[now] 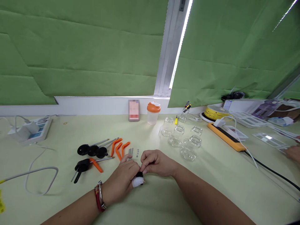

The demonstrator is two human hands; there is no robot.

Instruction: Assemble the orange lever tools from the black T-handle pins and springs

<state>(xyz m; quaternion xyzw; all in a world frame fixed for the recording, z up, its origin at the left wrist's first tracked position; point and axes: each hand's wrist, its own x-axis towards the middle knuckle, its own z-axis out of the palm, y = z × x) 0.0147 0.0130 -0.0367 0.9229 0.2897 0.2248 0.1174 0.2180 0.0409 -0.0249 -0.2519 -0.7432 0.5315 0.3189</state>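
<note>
My left hand (124, 175), with a white wrap on its thumb, is closed round a small black part (139, 174). The fingers of my right hand (156, 163) are pinched together at the top of that part; anything between them is too small to make out. Thin metal rods (131, 151) lie just beyond my left fingers, beside a short row of tiny metal pieces (137, 153). Orange bent handles (118, 150) and black round-ended pieces with metal shafts (93, 150) lie to the left. Nearer sits a black assembly (82, 165) with an orange handle.
Several clear glass jars (179, 135) stand right of centre. An orange-lidded cup (153, 113) and a phone (133, 110) are at the wall. An orange power strip (226, 137) lies right, a white one (39, 129) left. Another person's hand (292, 152) shows at the right edge.
</note>
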